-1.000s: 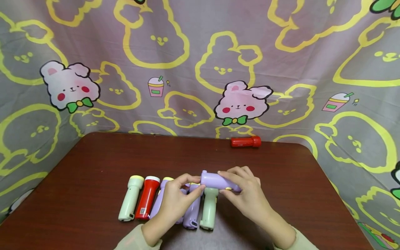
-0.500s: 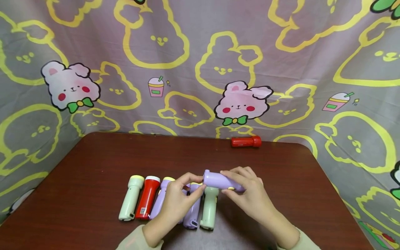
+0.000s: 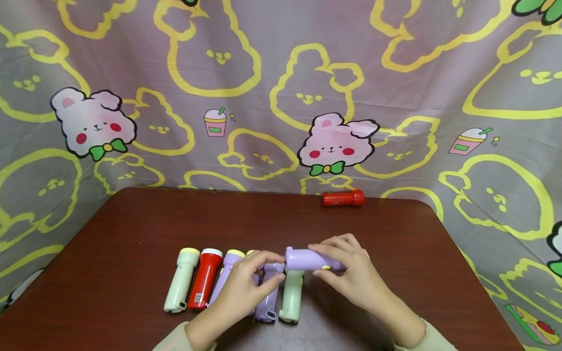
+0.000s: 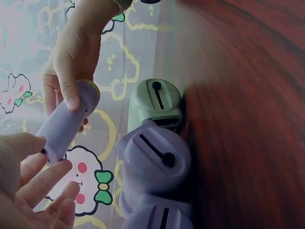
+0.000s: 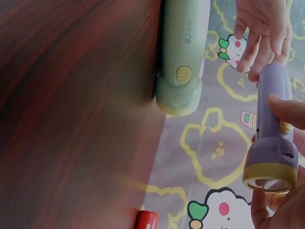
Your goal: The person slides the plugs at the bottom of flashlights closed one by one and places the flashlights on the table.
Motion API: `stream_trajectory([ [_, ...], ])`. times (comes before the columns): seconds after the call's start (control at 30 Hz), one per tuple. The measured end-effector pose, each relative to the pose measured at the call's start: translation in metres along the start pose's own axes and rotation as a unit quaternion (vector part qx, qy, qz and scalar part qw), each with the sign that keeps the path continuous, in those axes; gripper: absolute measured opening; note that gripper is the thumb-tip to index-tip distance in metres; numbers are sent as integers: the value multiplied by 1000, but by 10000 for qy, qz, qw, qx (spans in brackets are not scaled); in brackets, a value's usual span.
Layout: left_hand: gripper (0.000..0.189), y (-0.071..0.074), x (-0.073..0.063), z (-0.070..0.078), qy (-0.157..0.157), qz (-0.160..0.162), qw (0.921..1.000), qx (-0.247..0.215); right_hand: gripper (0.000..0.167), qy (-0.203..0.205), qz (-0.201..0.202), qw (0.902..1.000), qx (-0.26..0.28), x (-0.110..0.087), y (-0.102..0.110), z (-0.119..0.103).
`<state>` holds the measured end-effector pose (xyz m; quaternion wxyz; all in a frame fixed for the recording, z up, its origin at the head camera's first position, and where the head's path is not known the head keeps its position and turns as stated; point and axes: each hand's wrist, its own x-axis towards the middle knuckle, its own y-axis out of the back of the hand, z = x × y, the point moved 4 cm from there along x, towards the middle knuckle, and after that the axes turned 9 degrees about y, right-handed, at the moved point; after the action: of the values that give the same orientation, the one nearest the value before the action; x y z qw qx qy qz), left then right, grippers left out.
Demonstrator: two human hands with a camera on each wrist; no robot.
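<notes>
My right hand (image 3: pixel 353 273) holds a purple flashlight (image 3: pixel 303 259) sideways above the row, fingers and thumb around its head end. Its yellow-rimmed lens (image 5: pixel 269 177) and yellow switch (image 5: pixel 285 127) show in the right wrist view. My left hand (image 3: pixel 246 280) is at the tail end, one fingertip right at the small black slot there, while the other fingers stay extended and spread. Below lies a light green flashlight (image 3: pixel 291 298), its head partly hidden behind the held one. Beside it a purple flashlight (image 3: pixel 268 297) lies under my left thumb in the head view.
Further left in the row lie a green flashlight (image 3: pixel 182 282), a red flashlight (image 3: pixel 205 280) with a white rim, and more purple ones partly covered by my left hand. Another red flashlight (image 3: pixel 343 198) lies at the back edge of the brown table (image 3: pixel 210 214), against the patterned curtain (image 3: pixel 259 58).
My left thumb has moved down from the purple flashlight's tail, widening the gap to the index finger. My right hand keeps its hold. The head view has shifted slightly.
</notes>
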<state>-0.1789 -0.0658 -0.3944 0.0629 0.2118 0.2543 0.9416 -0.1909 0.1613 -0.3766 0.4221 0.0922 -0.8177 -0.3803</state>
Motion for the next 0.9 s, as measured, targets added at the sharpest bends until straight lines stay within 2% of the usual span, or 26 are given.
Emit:
stream_trajectory([
  [0.33, 30, 4, -6, 0, -434, -384, 9980, 265, 55, 620, -127, 9980, 55, -2, 5, 4],
  [0.53, 31, 10, -9, -4, -677, -591, 9956, 247, 55, 608, -284, 9977, 55, -4, 6, 7],
  [0.7, 32, 16, -11, -9, -695, -631, 9948, 402, 55, 479, -435, 9979, -47, -7, 8, 10],
  [0.8, 31, 22, -12, -12, -614, -562, 9948, 581, 54, 418, -494, 9979, -97, -9, 9, 12],
  [0.9, 29, 28, -13, -14, -494, -535, 9959, 546, 54, 454, -520, 9976, -91, -12, 10, 13],
])
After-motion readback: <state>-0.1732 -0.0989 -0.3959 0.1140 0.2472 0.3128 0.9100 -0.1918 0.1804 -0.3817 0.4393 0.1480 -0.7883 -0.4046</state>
